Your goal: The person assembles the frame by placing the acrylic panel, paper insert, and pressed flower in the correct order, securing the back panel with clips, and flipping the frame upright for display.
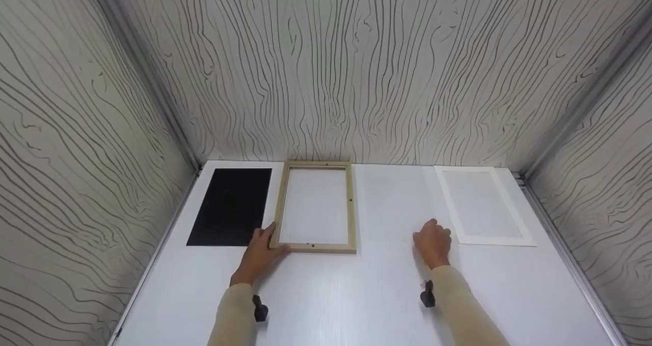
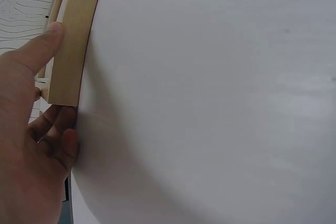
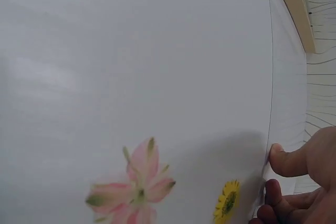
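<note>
While left fingers grip frame, right fingers curl

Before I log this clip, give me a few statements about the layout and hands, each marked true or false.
1. The black sheet lies left of the wooden frame. True.
2. The left hand touches nothing. False: it grips the frame's near left corner.
3. A pink flower and a yellow flower show in the right wrist view. True.
4. The right hand also holds the frame. False: it is right of the frame, apart from it.
</note>
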Motion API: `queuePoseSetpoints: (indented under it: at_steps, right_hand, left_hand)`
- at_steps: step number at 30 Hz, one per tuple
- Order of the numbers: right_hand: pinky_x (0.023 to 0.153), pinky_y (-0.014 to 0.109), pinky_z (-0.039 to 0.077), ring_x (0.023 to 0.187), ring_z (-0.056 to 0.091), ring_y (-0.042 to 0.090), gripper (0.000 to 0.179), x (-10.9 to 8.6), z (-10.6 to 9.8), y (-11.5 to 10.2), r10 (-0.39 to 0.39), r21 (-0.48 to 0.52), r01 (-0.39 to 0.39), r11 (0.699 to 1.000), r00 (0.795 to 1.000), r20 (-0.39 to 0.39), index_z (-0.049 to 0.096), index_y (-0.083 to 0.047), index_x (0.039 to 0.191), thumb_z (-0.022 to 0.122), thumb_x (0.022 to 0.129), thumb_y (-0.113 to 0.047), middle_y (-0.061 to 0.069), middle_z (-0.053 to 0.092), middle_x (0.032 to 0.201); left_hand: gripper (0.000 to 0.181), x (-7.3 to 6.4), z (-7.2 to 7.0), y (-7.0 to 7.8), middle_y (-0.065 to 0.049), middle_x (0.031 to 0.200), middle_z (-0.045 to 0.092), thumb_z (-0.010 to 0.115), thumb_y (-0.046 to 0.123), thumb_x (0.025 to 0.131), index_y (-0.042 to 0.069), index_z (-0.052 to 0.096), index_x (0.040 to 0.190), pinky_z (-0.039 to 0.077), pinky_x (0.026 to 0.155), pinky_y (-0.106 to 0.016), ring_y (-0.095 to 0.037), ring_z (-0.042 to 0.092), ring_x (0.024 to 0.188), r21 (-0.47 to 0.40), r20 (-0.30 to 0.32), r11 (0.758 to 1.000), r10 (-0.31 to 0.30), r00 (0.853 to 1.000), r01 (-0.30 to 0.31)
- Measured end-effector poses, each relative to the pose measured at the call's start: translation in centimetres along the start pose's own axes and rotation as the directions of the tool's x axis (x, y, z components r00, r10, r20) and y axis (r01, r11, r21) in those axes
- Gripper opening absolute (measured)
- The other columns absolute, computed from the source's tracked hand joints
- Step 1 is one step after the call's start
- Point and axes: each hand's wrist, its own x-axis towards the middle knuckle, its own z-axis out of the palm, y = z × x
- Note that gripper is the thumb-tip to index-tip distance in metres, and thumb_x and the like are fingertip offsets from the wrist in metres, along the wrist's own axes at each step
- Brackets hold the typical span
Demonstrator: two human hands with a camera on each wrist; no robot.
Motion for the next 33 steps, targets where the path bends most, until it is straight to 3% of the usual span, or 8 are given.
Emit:
queuePoseSetpoints:
  at_steps: [9,15,21,33]
  right_hand:
    - [0.088,0.058,0.046,0.103,0.051,0.05,0.05,1.2,-2.0,0.3,0.056,0.015,-0.059,0.998,0.986,0.16,0.054,0.019,0.121,0.066,0.095,-0.022,0.039,0.054,0.115]
    - [0.092,0.06,0.046,0.11,0.049,0.052,0.066,1.6,-2.4,0.6,0.064,0.013,-0.067,0.998,0.986,0.154,0.053,0.018,0.119,0.076,0.092,-0.038,0.04,0.052,0.119]
    - [0.097,0.064,0.046,0.117,0.05,0.058,0.077,1.8,-2.4,0.4,0.103,-0.007,-0.103,0.995,0.983,0.149,0.049,0.023,0.127,0.081,0.09,-0.036,0.045,0.052,0.124]
    - [0.094,0.063,0.048,0.113,0.056,0.059,0.072,2.5,-2.4,0.5,0.136,-0.013,-0.135,0.991,0.981,0.141,0.057,0.024,0.121,0.085,0.086,-0.033,0.044,0.06,0.116]
  left_hand:
    - [0.096,0.3,-0.1,0.2,-0.013,0.142,0.051,0.081,0.056,0.09,0.02,0.037,0.167,0.044,0.118,-0.06,-0.034,0.055,0.135,0.009,0.005,1.0,-0.002,1.0,0.002]
    - [0.094,0.4,-0.1,0.0,-0.012,0.139,0.052,0.081,0.055,0.091,0.016,0.039,0.166,0.047,0.114,-0.057,-0.03,0.056,0.126,0.019,0.001,0.999,0.038,0.999,-0.038]
    - [0.094,0.2,-0.1,0.0,-0.014,0.14,0.052,0.081,0.054,0.091,0.015,0.039,0.166,0.045,0.116,-0.059,-0.033,0.056,0.132,0.009,0.002,0.999,0.031,1.0,-0.031]
    - [0.094,0.4,-0.1,-0.1,-0.014,0.141,0.051,0.082,0.054,0.09,0.017,0.04,0.166,0.045,0.116,-0.059,-0.032,0.056,0.132,-0.005,-0.001,1.0,0.016,1.0,-0.016]
